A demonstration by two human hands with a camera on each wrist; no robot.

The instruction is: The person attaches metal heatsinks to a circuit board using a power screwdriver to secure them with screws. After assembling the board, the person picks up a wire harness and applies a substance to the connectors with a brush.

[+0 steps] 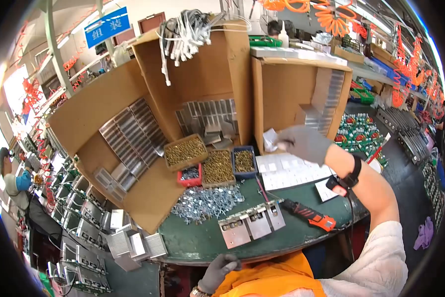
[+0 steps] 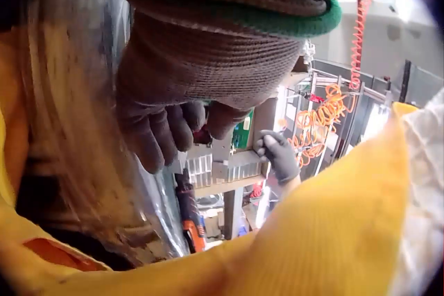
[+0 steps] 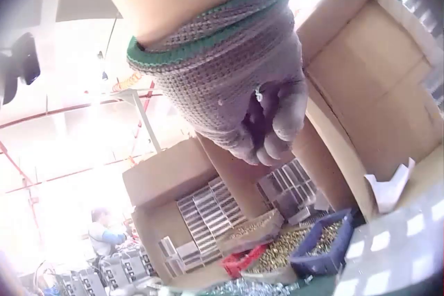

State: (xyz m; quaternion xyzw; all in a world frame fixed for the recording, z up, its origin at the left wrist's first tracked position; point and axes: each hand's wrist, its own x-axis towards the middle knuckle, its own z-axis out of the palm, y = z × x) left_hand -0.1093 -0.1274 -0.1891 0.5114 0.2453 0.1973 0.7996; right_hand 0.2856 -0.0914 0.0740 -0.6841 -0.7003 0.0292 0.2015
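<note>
My right hand [image 1: 304, 143], in a grey glove, is raised over the white sheet with rows of squares [image 1: 294, 171]. Its fingers are curled, and a small silvery metal piece [image 3: 259, 94] shows between them in the right wrist view. Low at the table's front edge is my gloved left hand [image 1: 220, 272], its fingers loosely bent and holding nothing. Between the hands, a row of metal plates with components [image 1: 252, 225] lies on the green table [image 1: 192, 245]. An orange and black power screwdriver [image 1: 309, 215] lies to its right.
A heap of silvery hardware [image 1: 207, 202] lies before trays of brass-coloured screws [image 1: 217, 168] and a blue bin [image 1: 244, 162]. Cardboard boxes [image 1: 197, 74] with metal heatsinks stand behind. White cable ties [image 1: 187, 34] hang overhead. Green circuit boards [image 1: 361, 133] sit at right.
</note>
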